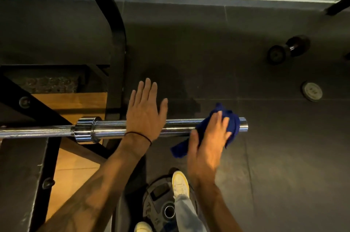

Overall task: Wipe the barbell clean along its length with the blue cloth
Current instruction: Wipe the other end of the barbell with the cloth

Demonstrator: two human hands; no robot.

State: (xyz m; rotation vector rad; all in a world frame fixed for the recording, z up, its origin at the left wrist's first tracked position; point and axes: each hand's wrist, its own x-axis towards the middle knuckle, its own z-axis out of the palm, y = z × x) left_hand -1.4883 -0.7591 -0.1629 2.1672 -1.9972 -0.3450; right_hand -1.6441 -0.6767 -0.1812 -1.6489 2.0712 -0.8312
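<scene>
A chrome barbell runs left to right across the middle of the view, its bare sleeve ending at the right. My right hand holds the blue cloth wrapped over the sleeve near its right tip, thumb under and fingers over; a loose end of cloth hangs below the bar. My left hand lies flat over the sleeve just right of the collar, fingers straight and spread, a thin black band on its wrist.
A black rack upright and wooden platform stand at the left. On the dark rubber floor lie a dumbbell, a small round plate, and a weight plate under my white shoe. A wall runs along the far edge.
</scene>
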